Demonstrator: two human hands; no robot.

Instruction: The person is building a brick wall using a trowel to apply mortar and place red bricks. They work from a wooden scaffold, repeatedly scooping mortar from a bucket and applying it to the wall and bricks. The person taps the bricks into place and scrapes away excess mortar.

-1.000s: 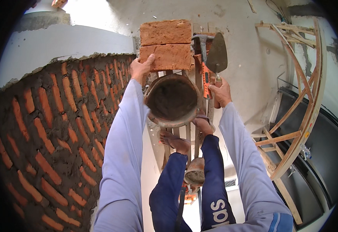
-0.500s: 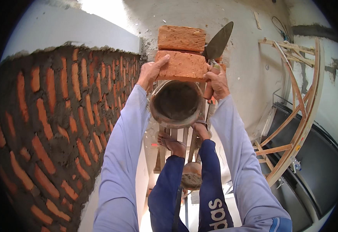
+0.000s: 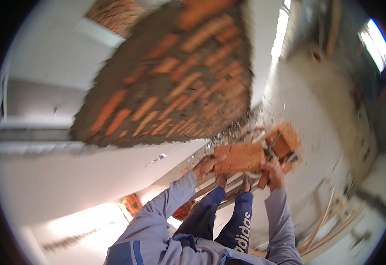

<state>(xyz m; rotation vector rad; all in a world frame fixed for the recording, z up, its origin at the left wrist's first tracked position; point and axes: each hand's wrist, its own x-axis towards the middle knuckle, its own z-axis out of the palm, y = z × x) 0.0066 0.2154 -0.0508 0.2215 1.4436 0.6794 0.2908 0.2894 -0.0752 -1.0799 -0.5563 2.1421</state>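
An orange brick (image 3: 239, 158) is held level in front of me between both hands. My left hand (image 3: 205, 167) is closed on its left end, the thumb lying along the face. At its right end, my right hand (image 3: 272, 173) grips the brick together with a trowel, whose reddish handle (image 3: 263, 180) sticks out below the fingers. The trowel's blade is hard to make out in the blur. Just beyond the right hand, more bricks (image 3: 283, 139) lie piled. The mortar pan is hidden behind the held brick.
A wall patch of bricks set in dark mortar (image 3: 175, 92) rises ahead and left, bordered by smooth pale plaster (image 3: 91, 168). My feet (image 3: 247, 183) stand on narrow planks above the floor. A curved wooden frame (image 3: 334, 225) leans at the lower right.
My view has swung left and up toward the brick wall, blurring the picture. Both hands still hold the brick, which now covers the mortar pan. The trowel stays in my right hand.
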